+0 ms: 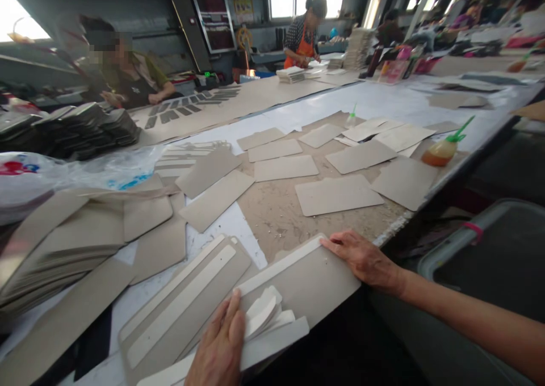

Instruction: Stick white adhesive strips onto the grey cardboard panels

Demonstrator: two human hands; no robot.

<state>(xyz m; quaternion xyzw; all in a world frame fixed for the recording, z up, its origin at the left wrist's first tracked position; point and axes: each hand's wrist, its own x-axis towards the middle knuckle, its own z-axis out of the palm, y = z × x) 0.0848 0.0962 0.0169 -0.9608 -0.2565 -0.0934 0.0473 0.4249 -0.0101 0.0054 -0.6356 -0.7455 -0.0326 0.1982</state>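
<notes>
A beige board (315, 281) lies near the table's front edge, with a long white strip (279, 267) along its far edge. My right hand (361, 258) is closed at the strip's right end, fingers bent over the board's corner. At the other end, the fingertips of my left hand (221, 340) are pressed together on the strip. Several loose white strips (266, 312) fan out beside and beneath my left hand; its palm side is hidden. To the left lies another board (200, 295) bearing white strips.
Several plain boards (340, 196) are spread across the table. A glue bottle (443, 147) with a green nozzle stands at right. Board stacks (76, 233) lie at left beside a plastic bag (80, 173). A lidded bin (489, 250) is beyond the edge. Two people (304, 34) work opposite.
</notes>
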